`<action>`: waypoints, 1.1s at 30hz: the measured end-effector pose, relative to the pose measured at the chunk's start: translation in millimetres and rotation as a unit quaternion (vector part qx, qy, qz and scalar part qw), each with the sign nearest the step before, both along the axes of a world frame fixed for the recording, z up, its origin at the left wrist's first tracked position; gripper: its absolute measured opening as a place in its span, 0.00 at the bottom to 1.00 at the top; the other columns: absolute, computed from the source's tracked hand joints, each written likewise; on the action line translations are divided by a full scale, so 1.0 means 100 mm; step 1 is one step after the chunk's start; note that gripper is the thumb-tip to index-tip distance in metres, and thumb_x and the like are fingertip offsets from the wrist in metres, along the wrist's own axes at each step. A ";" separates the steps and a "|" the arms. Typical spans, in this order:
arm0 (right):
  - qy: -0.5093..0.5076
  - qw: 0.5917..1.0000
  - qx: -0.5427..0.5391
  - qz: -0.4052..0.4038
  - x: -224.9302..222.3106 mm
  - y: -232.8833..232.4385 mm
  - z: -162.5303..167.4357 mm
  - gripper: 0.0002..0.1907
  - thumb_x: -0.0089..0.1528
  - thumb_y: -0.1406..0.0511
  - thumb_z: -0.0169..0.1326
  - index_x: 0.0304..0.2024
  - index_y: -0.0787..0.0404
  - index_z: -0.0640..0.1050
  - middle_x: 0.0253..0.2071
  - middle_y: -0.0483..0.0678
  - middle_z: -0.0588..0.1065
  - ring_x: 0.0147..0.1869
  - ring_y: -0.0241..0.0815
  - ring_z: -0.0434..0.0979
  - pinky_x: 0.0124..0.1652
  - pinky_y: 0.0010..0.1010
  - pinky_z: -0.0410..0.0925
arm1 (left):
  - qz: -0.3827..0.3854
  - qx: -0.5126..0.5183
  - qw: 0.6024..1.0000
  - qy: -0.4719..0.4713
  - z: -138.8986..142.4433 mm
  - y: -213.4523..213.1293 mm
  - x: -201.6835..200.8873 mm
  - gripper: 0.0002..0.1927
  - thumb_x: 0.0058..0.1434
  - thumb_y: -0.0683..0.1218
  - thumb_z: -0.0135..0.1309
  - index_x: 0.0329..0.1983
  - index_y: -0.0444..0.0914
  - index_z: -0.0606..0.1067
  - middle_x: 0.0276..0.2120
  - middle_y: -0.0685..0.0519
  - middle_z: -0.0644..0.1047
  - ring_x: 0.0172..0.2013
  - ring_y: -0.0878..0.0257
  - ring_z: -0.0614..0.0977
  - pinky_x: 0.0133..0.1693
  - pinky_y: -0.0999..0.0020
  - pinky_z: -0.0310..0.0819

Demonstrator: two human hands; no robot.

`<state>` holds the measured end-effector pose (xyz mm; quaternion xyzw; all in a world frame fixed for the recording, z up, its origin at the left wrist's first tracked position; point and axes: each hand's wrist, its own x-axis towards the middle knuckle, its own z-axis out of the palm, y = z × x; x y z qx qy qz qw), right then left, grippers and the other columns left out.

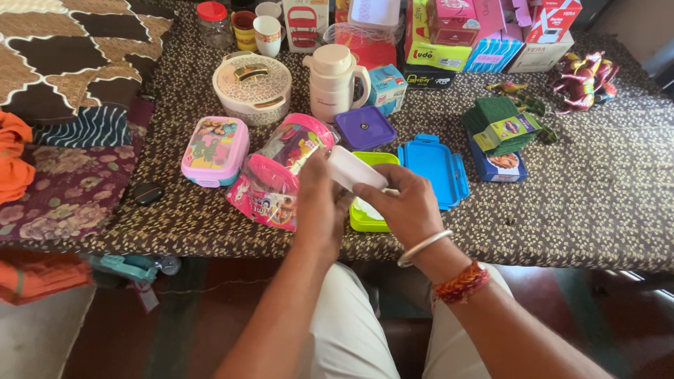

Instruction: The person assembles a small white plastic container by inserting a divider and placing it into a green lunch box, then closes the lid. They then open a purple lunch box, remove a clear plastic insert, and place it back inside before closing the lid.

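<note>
while both hands (365, 200) grip it, a smooth white rectangular insert (354, 168) tilts.

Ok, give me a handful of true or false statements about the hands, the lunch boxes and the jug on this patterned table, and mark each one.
1. Both hands, left hand and right hand, hold a small white plastic container. True.
2. The lime green plastic lunch box lies below the hands at the table's near edge. True.
3. The blue rectangular plastic lid lies left of the pink lunch box. False: it lies right of the green box, far from the pink rectangular lunch box.
4. The white plastic jug lies tipped on its side. False: it stands upright.
5. The purple square lid lies in front of the jug. True.
</note>
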<state>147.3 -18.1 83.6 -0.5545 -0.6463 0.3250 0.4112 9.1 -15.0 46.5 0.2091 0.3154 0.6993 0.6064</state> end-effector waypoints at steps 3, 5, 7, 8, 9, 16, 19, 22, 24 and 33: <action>-0.024 0.998 0.060 0.014 -0.04 0.02 -0.01 0.17 0.56 0.63 0.64 0.43 0.67 0.82 0.34 0.52 0.83 0.37 0.38 0.84 0.37 0.31 0.74 | -0.007 0.114 0.991 0.066 -0.07 -0.04 0.12 0.27 0.66 0.46 0.51 0.68 0.44 0.63 0.55 0.54 0.74 0.53 0.64 0.77 0.51 0.65 0.74; -0.044 0.994 0.052 0.086 -0.02 0.02 -0.03 0.15 0.60 0.61 0.61 0.44 0.66 0.83 0.36 0.52 0.84 0.40 0.41 0.86 0.40 0.32 0.74 | -0.002 0.112 0.991 0.071 -0.13 0.01 0.09 0.22 0.70 0.48 0.48 0.66 0.40 0.65 0.52 0.52 0.73 0.49 0.63 0.76 0.47 0.65 0.72; -0.064 0.983 0.093 0.144 0.00 -0.01 -0.04 0.15 0.61 0.61 0.61 0.44 0.66 0.83 0.39 0.53 0.83 0.43 0.45 0.86 0.42 0.34 0.74 | 0.011 0.084 0.995 0.052 -0.22 0.06 0.05 0.18 0.72 0.50 0.44 0.62 0.38 0.67 0.48 0.50 0.74 0.46 0.62 0.77 0.44 0.65 0.73; -0.072 0.974 0.136 0.167 -0.01 -0.04 -0.06 0.16 0.60 0.61 0.61 0.44 0.66 0.82 0.41 0.53 0.82 0.45 0.48 0.84 0.44 0.35 0.74 | 0.022 0.057 0.998 0.032 -0.25 0.08 0.03 0.17 0.73 0.51 0.42 0.58 0.37 0.68 0.47 0.49 0.75 0.45 0.61 0.79 0.44 0.65 0.76; -0.080 0.962 0.179 0.188 -0.02 -0.08 -0.06 0.16 0.59 0.61 0.62 0.44 0.67 0.81 0.43 0.54 0.81 0.47 0.50 0.83 0.45 0.37 0.73 | 0.032 0.030 0.999 0.012 -0.28 0.10 0.01 0.18 0.73 0.53 0.40 0.55 0.37 0.70 0.45 0.49 0.76 0.44 0.61 0.80 0.43 0.65 0.78; -0.192 0.922 0.310 0.128 -0.13 -0.26 0.02 0.07 0.59 0.69 0.55 0.39 0.62 0.81 0.35 0.51 0.78 0.44 0.54 0.79 0.49 0.47 0.64 | -0.175 0.039 0.967 -0.179 -0.23 0.04 -0.11 0.19 0.75 0.56 0.40 0.54 0.38 0.72 0.46 0.50 0.78 0.46 0.60 0.80 0.48 0.64 0.75; -0.136 0.956 0.248 0.071 -0.18 -0.20 0.07 0.07 0.60 0.68 0.55 0.40 0.62 0.80 0.36 0.53 0.77 0.44 0.56 0.78 0.45 0.44 0.66 | -0.198 0.048 0.955 -0.217 -0.17 -0.04 -0.04 0.17 0.74 0.54 0.40 0.54 0.39 0.72 0.47 0.51 0.78 0.48 0.60 0.79 0.54 0.62 0.75; -0.081 0.979 0.182 0.051 -0.25 -0.14 0.05 0.07 0.64 0.65 0.55 0.42 0.61 0.79 0.38 0.53 0.77 0.45 0.55 0.77 0.44 0.41 0.68 | -0.209 0.078 0.942 -0.249 -0.17 -0.07 0.04 0.17 0.75 0.55 0.41 0.54 0.39 0.72 0.46 0.51 0.77 0.48 0.59 0.79 0.53 0.61 0.73; -0.092 0.979 0.175 0.047 -0.27 -0.15 0.01 0.07 0.65 0.64 0.54 0.42 0.61 0.79 0.40 0.53 0.77 0.46 0.55 0.77 0.45 0.43 0.68 | -0.192 0.065 0.948 -0.244 -0.21 -0.04 0.06 0.19 0.73 0.57 0.42 0.51 0.39 0.72 0.44 0.50 0.78 0.47 0.58 0.80 0.51 0.60 0.74; -0.189 0.934 0.275 0.127 -0.25 -0.28 -0.09 0.05 0.62 0.65 0.54 0.38 0.59 0.79 0.36 0.51 0.75 0.42 0.56 0.74 0.42 0.49 0.61 | -0.209 -0.048 0.961 -0.178 -0.29 0.08 -0.14 0.24 0.72 0.59 0.42 0.54 0.35 0.73 0.47 0.44 0.79 0.47 0.52 0.82 0.51 0.56 0.77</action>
